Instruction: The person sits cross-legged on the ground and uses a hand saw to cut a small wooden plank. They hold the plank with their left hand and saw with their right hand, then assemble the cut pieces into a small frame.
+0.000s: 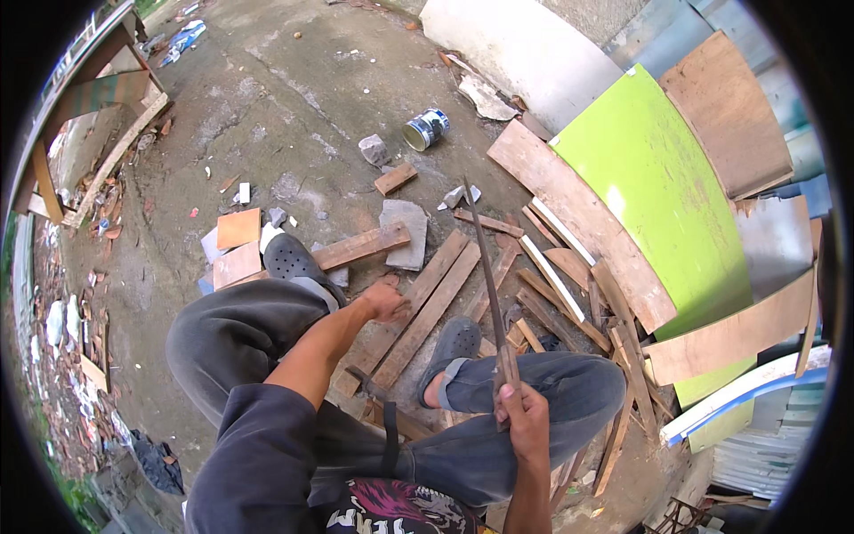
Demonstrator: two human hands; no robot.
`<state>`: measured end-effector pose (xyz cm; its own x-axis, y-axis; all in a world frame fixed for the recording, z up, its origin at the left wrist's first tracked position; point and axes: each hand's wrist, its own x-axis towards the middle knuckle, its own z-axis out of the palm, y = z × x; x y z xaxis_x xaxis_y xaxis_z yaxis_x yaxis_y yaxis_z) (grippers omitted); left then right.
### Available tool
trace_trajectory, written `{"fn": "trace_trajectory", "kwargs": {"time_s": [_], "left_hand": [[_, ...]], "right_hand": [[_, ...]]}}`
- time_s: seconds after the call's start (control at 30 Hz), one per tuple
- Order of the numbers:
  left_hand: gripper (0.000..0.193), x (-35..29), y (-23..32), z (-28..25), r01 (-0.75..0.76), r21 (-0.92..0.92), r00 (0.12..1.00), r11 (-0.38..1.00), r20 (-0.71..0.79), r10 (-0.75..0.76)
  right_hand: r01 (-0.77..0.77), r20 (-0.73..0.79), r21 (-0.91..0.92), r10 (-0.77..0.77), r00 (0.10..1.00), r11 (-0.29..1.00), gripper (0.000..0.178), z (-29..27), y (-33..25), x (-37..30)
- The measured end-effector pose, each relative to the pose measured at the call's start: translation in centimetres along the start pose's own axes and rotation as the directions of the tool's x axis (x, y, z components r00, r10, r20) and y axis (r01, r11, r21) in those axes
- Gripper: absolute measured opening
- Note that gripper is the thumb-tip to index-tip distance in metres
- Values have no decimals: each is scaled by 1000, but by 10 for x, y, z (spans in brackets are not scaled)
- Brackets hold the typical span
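Observation:
In my right hand (525, 416), above my right thigh, is a long-bladed tool (485, 258) with a wooden handle. Its dark, tapering blade points away from me and appears edge-on, so I cannot tell whether it is a machete or a saw. My left hand (386, 299) is closed, its fingers curled down above the left one of two long brown planks (436, 280); what they hold, if anything, is hidden. Both planks lie side by side on the ground between my feet. Another short board (363, 246) extends from beside my left shoe (292, 260).
Scrap wood strips (556, 294) lie scattered beyond my right shoe (452, 345). A bright green panel (654, 187) and plywood sheets (725, 116) line the right side. Farther off are a tin can (425, 130) and a concrete chunk (374, 149). Tiles (238, 229) sit left.

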<state>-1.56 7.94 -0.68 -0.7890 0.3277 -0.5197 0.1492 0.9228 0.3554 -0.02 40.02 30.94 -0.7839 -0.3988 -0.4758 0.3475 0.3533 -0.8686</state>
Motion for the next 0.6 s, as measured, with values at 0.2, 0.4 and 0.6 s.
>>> {"fn": "trace_trajectory", "kwargs": {"time_s": [0.2, 0.4, 0.6], "left_hand": [[49, -18, -26, -18, 339, -174, 817, 925, -432, -381], [75, -44, -74, -20, 674, -357, 614, 647, -217, -759], [88, -37, -77, -39, 694, -376, 631, 614, -93, -770]], "right_hand": [[116, 102, -82, -107, 989, 990, 37, -22, -50, 28], [42, 149, -4, -41, 988, 999, 39, -11, -56, 64], [-14, 135, -36, 18, 991, 999, 36, -8, -56, 70]]}}
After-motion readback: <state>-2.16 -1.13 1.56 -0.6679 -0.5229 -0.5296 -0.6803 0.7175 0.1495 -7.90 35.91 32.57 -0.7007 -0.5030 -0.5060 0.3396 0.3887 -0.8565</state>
